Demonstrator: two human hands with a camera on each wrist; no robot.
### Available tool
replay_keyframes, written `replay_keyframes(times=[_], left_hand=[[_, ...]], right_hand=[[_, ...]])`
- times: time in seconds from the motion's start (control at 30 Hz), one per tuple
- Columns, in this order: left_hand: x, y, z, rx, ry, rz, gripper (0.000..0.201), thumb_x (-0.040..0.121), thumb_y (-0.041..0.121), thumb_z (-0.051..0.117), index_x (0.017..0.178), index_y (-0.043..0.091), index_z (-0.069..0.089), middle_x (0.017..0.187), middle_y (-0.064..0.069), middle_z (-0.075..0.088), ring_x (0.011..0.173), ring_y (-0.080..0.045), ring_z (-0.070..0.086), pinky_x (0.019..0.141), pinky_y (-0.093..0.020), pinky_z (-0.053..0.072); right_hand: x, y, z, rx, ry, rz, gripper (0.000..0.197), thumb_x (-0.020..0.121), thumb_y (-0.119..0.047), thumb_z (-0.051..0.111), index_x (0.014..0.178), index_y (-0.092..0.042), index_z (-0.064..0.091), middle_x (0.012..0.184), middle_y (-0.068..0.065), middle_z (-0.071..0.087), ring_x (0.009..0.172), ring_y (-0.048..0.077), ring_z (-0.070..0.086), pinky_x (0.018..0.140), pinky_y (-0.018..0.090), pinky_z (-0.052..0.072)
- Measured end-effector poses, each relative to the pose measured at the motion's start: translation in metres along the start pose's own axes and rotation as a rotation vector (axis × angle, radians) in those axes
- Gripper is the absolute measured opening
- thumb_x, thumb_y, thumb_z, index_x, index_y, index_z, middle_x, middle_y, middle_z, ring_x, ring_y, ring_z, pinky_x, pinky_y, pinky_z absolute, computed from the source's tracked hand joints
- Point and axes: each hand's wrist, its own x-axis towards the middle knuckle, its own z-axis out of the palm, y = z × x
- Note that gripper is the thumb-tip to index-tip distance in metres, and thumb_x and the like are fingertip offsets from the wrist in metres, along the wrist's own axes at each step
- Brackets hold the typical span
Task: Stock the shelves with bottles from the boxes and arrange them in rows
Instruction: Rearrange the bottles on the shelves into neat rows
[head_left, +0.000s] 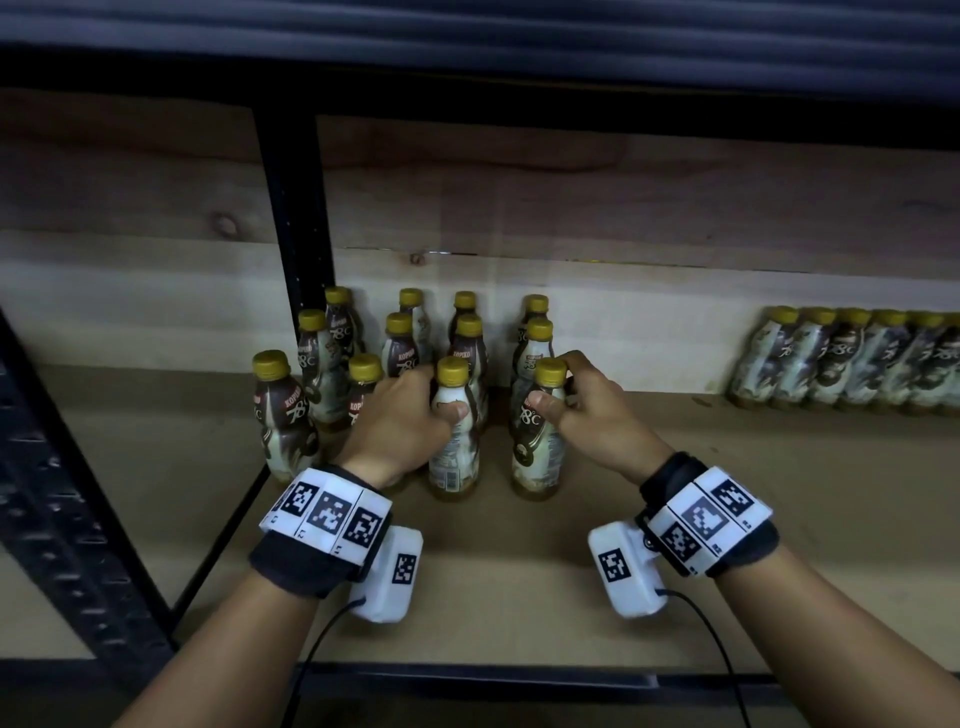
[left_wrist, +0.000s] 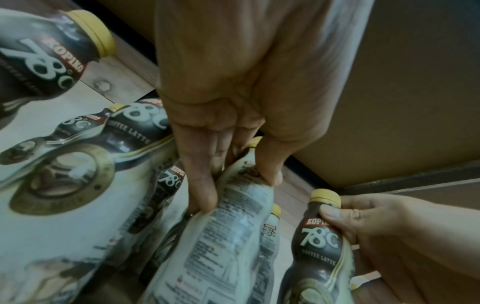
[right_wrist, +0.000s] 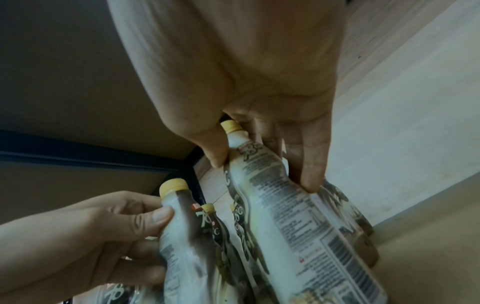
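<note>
Several coffee latte bottles with yellow caps stand in rows on the shelf board (head_left: 519, 582). My left hand (head_left: 410, 415) grips the neck of the front bottle of one row (head_left: 453, 457), thumb on its near side; the same left hand (left_wrist: 233, 181) and its bottle (left_wrist: 223, 236) fill the left wrist view. My right hand (head_left: 576, 405) grips the neck of the front bottle (head_left: 537, 447) of the row to the right; the right wrist view shows that right hand (right_wrist: 262, 170) and its bottle (right_wrist: 291, 216). Both held bottles stand upright on the board.
A black shelf post (head_left: 293, 208) rises behind the rows at the left. A second line of bottles (head_left: 841, 358) stands along the back wall at the far right. Bare board lies between the two groups. The black front rail (head_left: 519, 680) runs below my wrists.
</note>
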Motion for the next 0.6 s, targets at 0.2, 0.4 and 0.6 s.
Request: replay_keyframes(times=[0.2, 0.4, 0.6], left_hand=[[0.02, 0.033, -0.039, 0.052, 0.028, 0.106, 0.035, 0.083, 0.048, 0.065, 0.113, 0.033, 0.057, 0.098, 0.01, 0.063, 0.095, -0.017, 0.06, 0.072, -0.027, 0.048], [0.093, 0.093, -0.101, 0.194, -0.031, 0.317, 0.017, 0.081, 0.034, 0.072, 0.097, 0.03, 0.067, 0.101, 0.007, 0.061, 0.082, -0.007, 0.06, 0.072, -0.023, 0.048], [0.143, 0.11, -0.085, 0.544, -0.41, 0.274, 0.027, 0.083, 0.023, 0.074, 0.109, 0.018, 0.068, 0.073, 0.008, 0.061, 0.054, -0.005, 0.056, 0.039, -0.014, 0.043]], right_hand=[[0.014, -0.02, -0.027, 0.149, 0.029, -0.011, 0.038, 0.084, -0.042, 0.071, 0.111, -0.023, 0.052, 0.107, 0.0, 0.065, 0.093, 0.013, 0.064, 0.068, 0.026, 0.054], [0.061, -0.028, -0.061, 0.161, 0.093, -0.05, 0.031, 0.088, -0.033, 0.069, 0.111, -0.017, 0.056, 0.101, 0.008, 0.07, 0.094, 0.027, 0.068, 0.081, 0.046, 0.058], [0.098, 0.01, -0.047, 0.087, -0.152, 0.094, 0.031, 0.088, -0.02, 0.068, 0.116, -0.019, 0.052, 0.102, 0.002, 0.064, 0.096, 0.023, 0.061, 0.077, 0.038, 0.053]])
